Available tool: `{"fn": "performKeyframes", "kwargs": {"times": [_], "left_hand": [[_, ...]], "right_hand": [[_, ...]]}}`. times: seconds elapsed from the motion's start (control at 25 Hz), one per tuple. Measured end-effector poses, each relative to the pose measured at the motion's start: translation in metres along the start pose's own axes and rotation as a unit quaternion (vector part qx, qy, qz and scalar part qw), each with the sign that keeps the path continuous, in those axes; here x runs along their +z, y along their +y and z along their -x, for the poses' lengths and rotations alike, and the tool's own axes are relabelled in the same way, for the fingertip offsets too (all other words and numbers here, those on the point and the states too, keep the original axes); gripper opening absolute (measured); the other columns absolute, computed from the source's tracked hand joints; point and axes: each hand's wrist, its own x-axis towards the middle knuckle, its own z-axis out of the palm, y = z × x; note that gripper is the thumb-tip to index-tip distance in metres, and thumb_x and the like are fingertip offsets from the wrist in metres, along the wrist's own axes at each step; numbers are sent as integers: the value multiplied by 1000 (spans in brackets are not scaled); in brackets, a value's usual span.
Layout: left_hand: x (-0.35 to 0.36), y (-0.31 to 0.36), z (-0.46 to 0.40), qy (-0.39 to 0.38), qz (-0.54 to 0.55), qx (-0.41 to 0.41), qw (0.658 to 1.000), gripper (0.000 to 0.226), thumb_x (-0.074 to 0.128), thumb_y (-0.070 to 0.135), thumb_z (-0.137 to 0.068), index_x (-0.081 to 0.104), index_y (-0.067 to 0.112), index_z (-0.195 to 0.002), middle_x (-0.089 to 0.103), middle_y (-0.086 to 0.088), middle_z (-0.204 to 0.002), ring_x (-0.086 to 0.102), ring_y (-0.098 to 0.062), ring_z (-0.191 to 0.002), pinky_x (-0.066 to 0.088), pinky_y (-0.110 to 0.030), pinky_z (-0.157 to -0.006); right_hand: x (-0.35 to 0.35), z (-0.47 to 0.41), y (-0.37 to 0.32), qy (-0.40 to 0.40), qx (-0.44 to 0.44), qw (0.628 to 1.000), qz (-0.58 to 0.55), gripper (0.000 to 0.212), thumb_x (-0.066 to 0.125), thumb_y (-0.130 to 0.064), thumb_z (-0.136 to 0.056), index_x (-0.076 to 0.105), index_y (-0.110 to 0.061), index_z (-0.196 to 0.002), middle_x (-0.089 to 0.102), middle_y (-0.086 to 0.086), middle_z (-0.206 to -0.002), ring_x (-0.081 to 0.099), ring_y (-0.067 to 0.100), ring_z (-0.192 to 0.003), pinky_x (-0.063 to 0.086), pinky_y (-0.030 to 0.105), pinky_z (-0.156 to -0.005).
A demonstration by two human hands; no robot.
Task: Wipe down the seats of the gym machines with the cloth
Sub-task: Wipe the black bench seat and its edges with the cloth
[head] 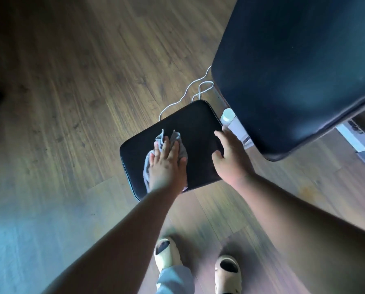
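grey cloth [178,143] lies bunched under the flat, straight fingers [166,146] of the left hand [166,168], pressed mid-wipe onto the small black seat [200,124], so next comes its unwiped far side, while the right hand [230,158] hovers loosely spread, and the frame below stays hidden.

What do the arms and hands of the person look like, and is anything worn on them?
Both arms are bare up to the frame's edge: no sleeves show. The left hand and the right hand wear no gloves, and no rings, watch or bracelet can be seen. The picture is slightly blurred, so small details cannot be told.
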Motion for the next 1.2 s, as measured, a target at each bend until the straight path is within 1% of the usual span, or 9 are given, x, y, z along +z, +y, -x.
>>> {"fn": "performKeyframes", "kwargs": {"times": [0.12,0.24,0.44,0.56,0.68,0.8,0.92,1.08,1.2], "left_hand": [[-9,58,-4,-95,231,12,968,66,23,54,-95,38,25,-152,25,6,-164,17,-16,-151,11,-37,-122],[-28,60,3,-196,370,35,907,50,38,55,-101,55,31,-142,48,14,-150,43,1,-132,30,-16,-103],[-48,-74,-34,71,65,152,984,44,49,54,-84,69,35,-118,59,11,-135,57,-17,-122,48,-41,-99],[-59,-124,-68,42,-77,187,978,64,40,65,-80,51,36,-137,46,3,-147,49,-24,-128,41,-46,-102],[-61,-135,-97,-57,-50,238,968,84,45,72,-80,25,33,-151,42,3,-145,47,-26,-127,41,-43,-101],[-64,-137,-116,-115,-30,279,953,92,49,74,-80,12,35,-155,39,2,-145,41,-25,-131,44,-45,-101],[-63,-141,-114,-110,1,287,952,90,52,72,-80,16,35,-154,40,3,-145,41,-24,-129,46,-46,-99],[-56,-142,-114,-68,45,307,948,89,51,72,-75,25,33,-150,47,1,-136,44,-27,-125,48,-47,-97],[-49,-146,-118,-55,65,337,938,89,52,71,-72,31,31,-149,51,-1,-129,47,-26,-121,48,-44,-96]], "right_hand": [[4,49,-10,44,-1,991,-130,54,52,-4,-85,53,-9,-139,53,3,-143,47,13,-134,33,29,-115],[16,79,-10,-11,-43,996,-72,69,63,-18,-84,38,-20,-149,33,4,-157,35,16,-144,35,36,-116],[53,43,-28,44,65,973,217,75,50,-57,-84,37,-27,-152,23,14,-163,23,33,-149,24,52,-117],[65,-25,-56,116,171,953,223,74,48,-53,-89,31,-23,-154,18,17,-164,24,37,-147,23,48,-117],[93,-66,-89,91,201,952,213,64,40,-47,-97,18,-40,-156,-2,3,-168,4,29,-152,8,45,-121],[117,-20,-96,92,103,963,232,56,39,-42,-94,38,-37,-150,17,1,-166,18,30,-150,21,49,-120],[126,48,-78,116,113,952,260,56,39,-36,-91,48,-27,-146,32,6,-161,34,36,-144,32,53,-114],[97,-16,-79,179,295,921,182,61,28,-46,-92,31,-37,-153,10,1,-167,13,30,-152,11,47,-122],[104,-57,-99,167,229,940,189,60,26,-50,-95,26,-37,-154,4,1,-168,4,30,-153,5,47,-122]]}}
